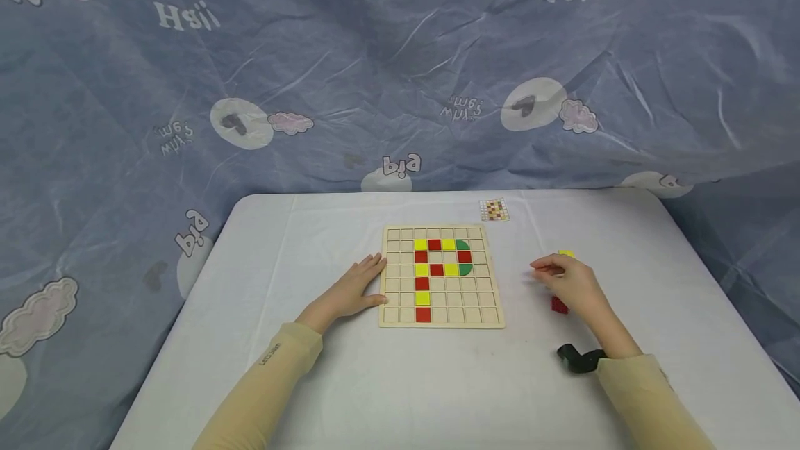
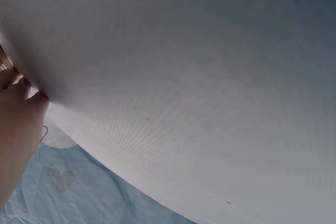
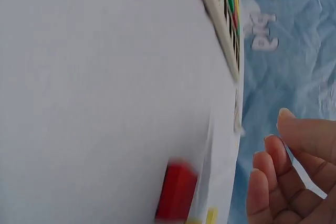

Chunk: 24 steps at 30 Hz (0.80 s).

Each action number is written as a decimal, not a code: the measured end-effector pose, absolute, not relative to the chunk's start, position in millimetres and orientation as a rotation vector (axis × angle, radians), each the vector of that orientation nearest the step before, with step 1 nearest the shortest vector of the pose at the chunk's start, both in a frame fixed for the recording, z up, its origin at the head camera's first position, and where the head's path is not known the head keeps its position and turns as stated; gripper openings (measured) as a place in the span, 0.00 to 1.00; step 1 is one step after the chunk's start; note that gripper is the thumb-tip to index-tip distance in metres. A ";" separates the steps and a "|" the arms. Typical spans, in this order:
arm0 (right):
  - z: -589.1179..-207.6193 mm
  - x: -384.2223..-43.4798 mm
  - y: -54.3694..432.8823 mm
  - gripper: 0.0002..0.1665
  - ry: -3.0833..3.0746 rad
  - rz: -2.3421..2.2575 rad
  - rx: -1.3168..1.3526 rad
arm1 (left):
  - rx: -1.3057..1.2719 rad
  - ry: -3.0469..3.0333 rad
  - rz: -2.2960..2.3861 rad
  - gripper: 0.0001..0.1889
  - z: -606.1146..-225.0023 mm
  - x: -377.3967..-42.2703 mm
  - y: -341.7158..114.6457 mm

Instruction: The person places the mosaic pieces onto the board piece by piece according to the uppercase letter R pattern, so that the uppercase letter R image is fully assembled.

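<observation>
A light wooden grid board (image 1: 440, 311) lies on the white table, with red, yellow and green pieces set in its squares in the shape of a letter P. My left hand (image 1: 351, 288) rests against the board's left edge, fingers and thumb stretched out. To the right of the board, my right hand (image 1: 571, 288) hovers with thumb and fingers drawn close. No piece shows between its fingertips (image 3: 284, 113) in the right wrist view. Under that hand is a red piece or small stack (image 1: 559, 305), with yellow pieces (image 1: 567, 253) just behind, partly hidden.
A small pattern card (image 1: 494, 210) with a coloured grid lies behind the board's upper right corner. Beside the right sleeve cuff sits a dark curved object (image 1: 581, 358). A blue printed cloth (image 1: 400, 75) hangs behind the white table (image 1: 437, 394).
</observation>
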State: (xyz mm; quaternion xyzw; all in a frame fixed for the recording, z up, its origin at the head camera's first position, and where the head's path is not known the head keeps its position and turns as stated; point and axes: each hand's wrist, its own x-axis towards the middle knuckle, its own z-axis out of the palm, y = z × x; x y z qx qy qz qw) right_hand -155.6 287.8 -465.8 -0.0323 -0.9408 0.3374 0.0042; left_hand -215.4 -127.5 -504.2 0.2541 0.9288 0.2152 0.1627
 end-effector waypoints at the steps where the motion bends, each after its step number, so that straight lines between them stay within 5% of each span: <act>1: -465.6 -154.4 295.5 0.15 -2.958 1.048 -0.122 | 0.722 2.649 0.617 0.45 -504.3 -215.4 -127.5; 12: -476.7 -144.5 339.5 0.24 -3.074 1.035 -0.354 | 0.725 2.650 0.609 0.45 -505.5 -216.0 -127.4; 24: -482.7 -145.4 344.2 0.23 -3.099 0.976 -0.430 | 0.720 2.653 0.607 0.45 -506.6 -215.3 -127.3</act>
